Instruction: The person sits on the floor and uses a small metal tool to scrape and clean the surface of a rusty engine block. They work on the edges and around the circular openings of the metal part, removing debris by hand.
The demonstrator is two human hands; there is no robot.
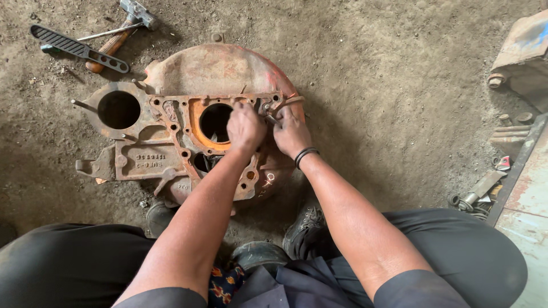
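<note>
From the head camera, you crouch over a rusty cast-iron housing (188, 120) that lies flat on the dirt floor (371, 85) just in front of your shoes. Your left hand (245, 128) rests on the housing's upper right part, beside the round orange-rimmed hole (216, 121), fingers curled down — what they grip, if anything, is hidden under the hand. Your right hand (291, 134), with a black band (305, 155) at the wrist, sits just beside the left, fingers pinched around a thin metal piece (273, 118) near the housing's right edge. The two hands nearly touch.

Well apart, at the upper left, a hammer (120, 31) with a wooden handle and a black ribbed tool (80, 48) lie on the dirt. Rusty metal parts (522, 54) sit along the right side.
</note>
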